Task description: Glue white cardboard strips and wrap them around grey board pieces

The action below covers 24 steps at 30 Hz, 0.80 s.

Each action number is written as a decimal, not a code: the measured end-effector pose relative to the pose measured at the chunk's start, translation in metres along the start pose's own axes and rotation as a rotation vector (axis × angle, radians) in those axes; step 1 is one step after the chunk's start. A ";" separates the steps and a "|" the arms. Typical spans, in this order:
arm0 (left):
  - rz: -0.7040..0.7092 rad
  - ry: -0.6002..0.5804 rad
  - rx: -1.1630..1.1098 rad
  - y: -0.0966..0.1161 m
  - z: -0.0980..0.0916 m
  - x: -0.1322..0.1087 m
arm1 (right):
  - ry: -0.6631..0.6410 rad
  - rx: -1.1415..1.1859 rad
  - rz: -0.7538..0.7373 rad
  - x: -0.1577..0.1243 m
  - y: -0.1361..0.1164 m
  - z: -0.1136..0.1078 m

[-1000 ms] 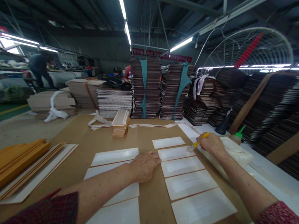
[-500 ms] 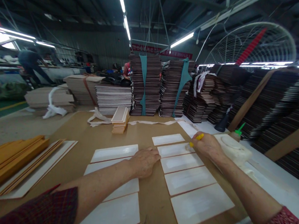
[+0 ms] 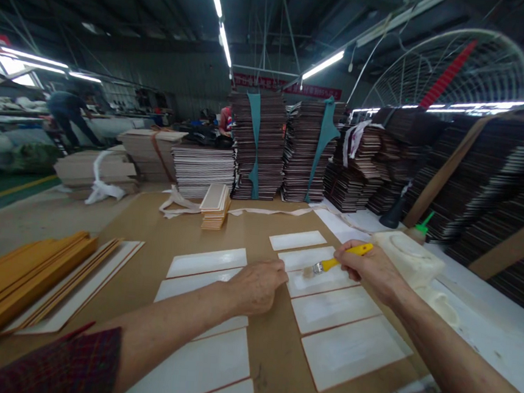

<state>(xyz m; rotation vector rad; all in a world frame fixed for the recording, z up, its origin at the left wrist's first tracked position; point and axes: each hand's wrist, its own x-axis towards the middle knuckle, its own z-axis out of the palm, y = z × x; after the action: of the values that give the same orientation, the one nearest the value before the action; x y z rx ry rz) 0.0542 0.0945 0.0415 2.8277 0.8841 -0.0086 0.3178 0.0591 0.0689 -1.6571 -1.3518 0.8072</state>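
My right hand [image 3: 372,268] grips a small yellow-handled brush [image 3: 335,263], whose bristles touch a white rectangular panel [image 3: 316,280] in the right column of panels laid on the brown table [image 3: 158,233]. My left hand [image 3: 256,286] rests with its fingers curled and pressed on the table, its fingertips at that panel's left edge, between the two columns. The left column of white panels [image 3: 208,261] runs from mid-table toward me.
A white tub [image 3: 407,259] and a green-capped bottle [image 3: 419,230] stand right of my right hand. Yellow and white boards [image 3: 20,282] lie at the left. A small stack of panels [image 3: 215,204] sits mid-table. Tall bundled stacks [image 3: 260,144] line the back and right. A person [image 3: 69,115] stands far left.
My right hand has swung the brush from the right-hand tub side leftward and lowered its bristles onto a panel. My left hand stays almost in the same place.
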 end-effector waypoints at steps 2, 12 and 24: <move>0.039 -0.013 -0.004 0.007 0.002 -0.003 | -0.024 0.028 0.007 -0.002 0.004 0.007; 0.085 -0.036 0.005 0.013 0.008 -0.001 | -0.035 -0.181 0.044 0.002 0.023 0.006; 0.103 -0.043 0.001 0.013 0.006 -0.005 | 0.106 -0.714 0.084 0.002 0.010 -0.042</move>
<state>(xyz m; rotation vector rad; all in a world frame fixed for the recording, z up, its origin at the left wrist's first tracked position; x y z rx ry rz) 0.0580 0.0804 0.0383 2.8588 0.7283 -0.0562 0.3595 0.0514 0.0790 -2.2706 -1.6076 0.2700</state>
